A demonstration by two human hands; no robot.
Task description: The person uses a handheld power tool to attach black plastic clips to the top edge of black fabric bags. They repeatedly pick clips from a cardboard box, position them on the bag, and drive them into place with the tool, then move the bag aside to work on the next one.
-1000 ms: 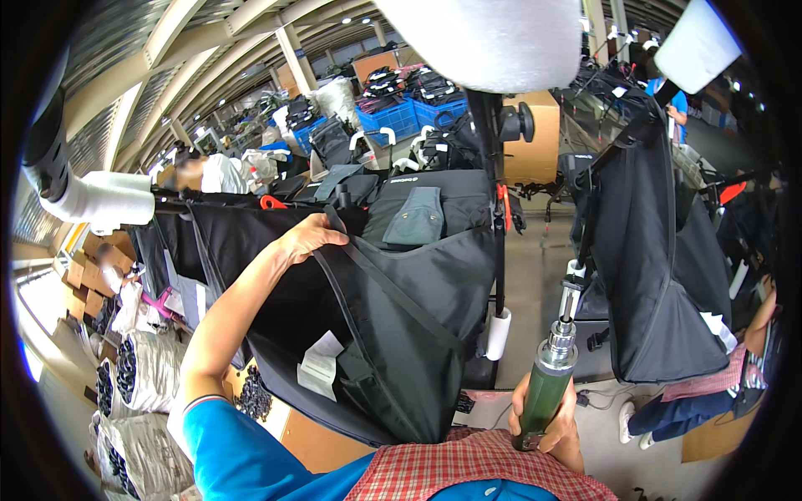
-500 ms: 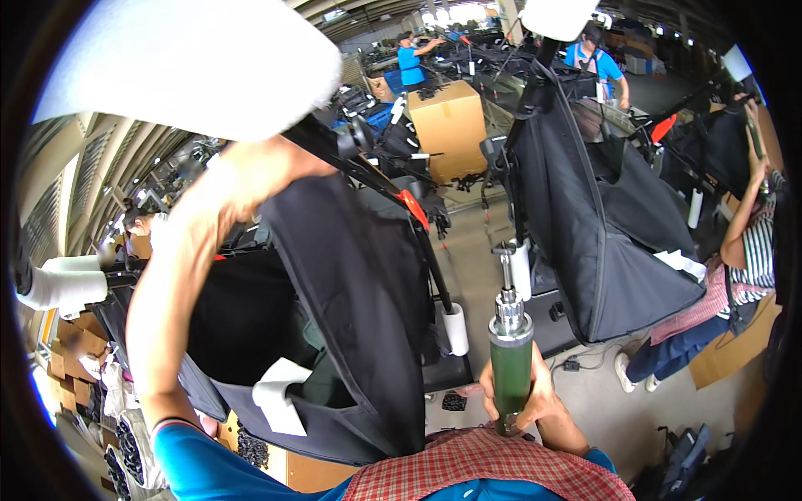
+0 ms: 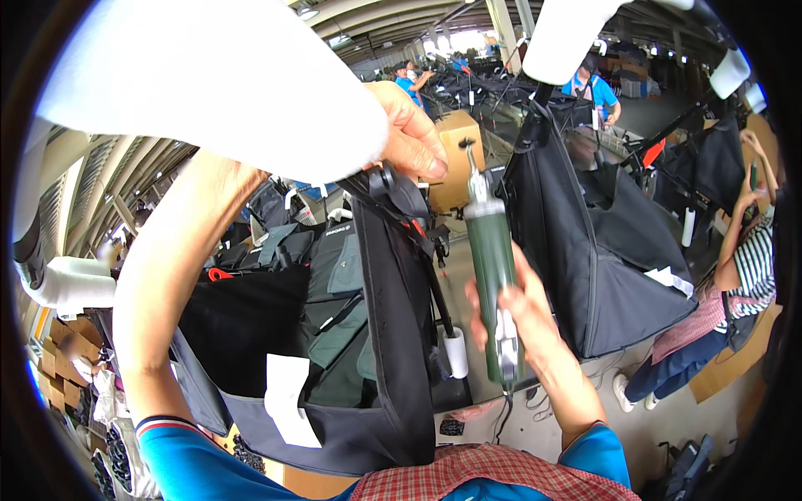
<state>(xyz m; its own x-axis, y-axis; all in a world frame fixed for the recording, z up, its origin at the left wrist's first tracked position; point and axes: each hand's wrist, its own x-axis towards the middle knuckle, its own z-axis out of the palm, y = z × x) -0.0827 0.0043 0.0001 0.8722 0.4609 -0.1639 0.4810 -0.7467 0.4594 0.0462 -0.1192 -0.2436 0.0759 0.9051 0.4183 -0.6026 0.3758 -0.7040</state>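
Right hand (image 3: 522, 321) clamped round green powered screwdriver (image 3: 493, 259), long axis near upright, bit tip (image 3: 468, 150) pointing up, slightly left. Left hand (image 3: 409, 134) raised high, fingers closed on top of black fabric seat frame (image 3: 393, 334), beside round black joint knob (image 3: 399, 194). Knob up-left of bit tip, near but apart. Left hand nearer to knob; right hand lower, to its right. Seat hanging below, white tag (image 3: 284, 397) on its side.

screwdriver (image 3: 493, 267): dark green | fabric seat (image 3: 368, 334): black | sleeve (image 3: 180, 455): blue | cloth (image 3: 493, 476): red checked
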